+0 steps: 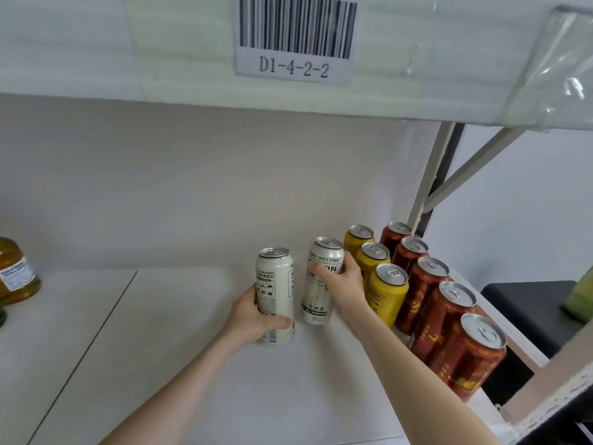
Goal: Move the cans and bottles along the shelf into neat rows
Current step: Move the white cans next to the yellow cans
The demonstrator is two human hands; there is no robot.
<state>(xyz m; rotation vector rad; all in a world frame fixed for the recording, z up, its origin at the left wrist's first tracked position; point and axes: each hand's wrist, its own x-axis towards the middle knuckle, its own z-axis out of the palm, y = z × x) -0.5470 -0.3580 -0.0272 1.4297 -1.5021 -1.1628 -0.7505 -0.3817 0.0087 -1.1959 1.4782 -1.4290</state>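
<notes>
— What is the person's right hand point(345, 289) doing?
— It grips a white can point(316, 300) just left of the yellow cans point(386, 293). Its fingers point(348, 264) curl round the can's far side, squeezed between it and the yellow file, and the thumb lies across the print on the front.
— And the left hand point(253, 316)?
— It holds a second white can point(275, 277), one place further left of the yellow cans. The thumb is clamped across the lower front; the other fingers wrap behind the can, out of sight.
— Do the two white cans touch?
— No, a narrow gap shows between them. Both stand upright, lids closed and tabs up. Whether their bases rest on the shelf point(160, 348) or sit just off it cannot be told.
— How are the yellow cans set?
— Three of them stand in one file running from the back of the shelf forward, close against each other, lids closed. Right beside them, five red cans point(442, 316) make a longer file that reaches further forward.
— Anything else?
— Far left of the yellow cans, a bottle point(12, 274) of amber liquid with a white label is cut off by the picture's edge. High above the yellow cans, a barcode label point(295, 36) on the upper shelf's front reads D1-4-2-2.
</notes>
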